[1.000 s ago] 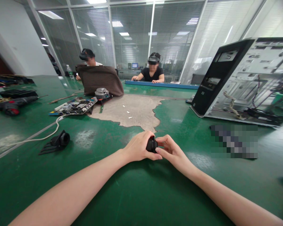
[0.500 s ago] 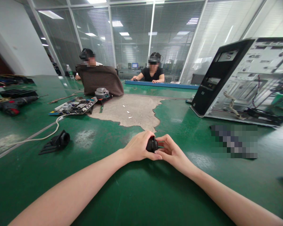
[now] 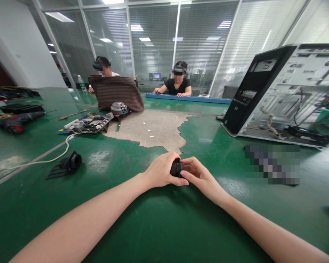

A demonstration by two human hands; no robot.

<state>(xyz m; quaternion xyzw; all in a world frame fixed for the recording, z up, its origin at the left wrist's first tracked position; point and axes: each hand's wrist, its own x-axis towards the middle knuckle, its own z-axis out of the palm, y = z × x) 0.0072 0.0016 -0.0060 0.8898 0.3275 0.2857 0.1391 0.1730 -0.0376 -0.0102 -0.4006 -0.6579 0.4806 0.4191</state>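
The tabletop (image 3: 142, 226) is glossy green, scuffed pale in spots, with a ragged-edged, matt beige patch (image 3: 164, 126) carrying 3 white scraps (image 3: 149, 130). Beyond stand a coarse brown cloth (image 3: 119, 93) and a boxy case (image 3: 250, 91), black-fronted with bare metal inside. The black part (image 3: 176, 168) is small and rounded with a raised rim, between the 2 hands. The left hand's (image 3: 161, 171) fingers wrap its body; the right hand's (image 3: 201, 177) fingers pinch its rim.

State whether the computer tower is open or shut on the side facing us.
Open: the computer tower exposes its metal interior and pale cables.
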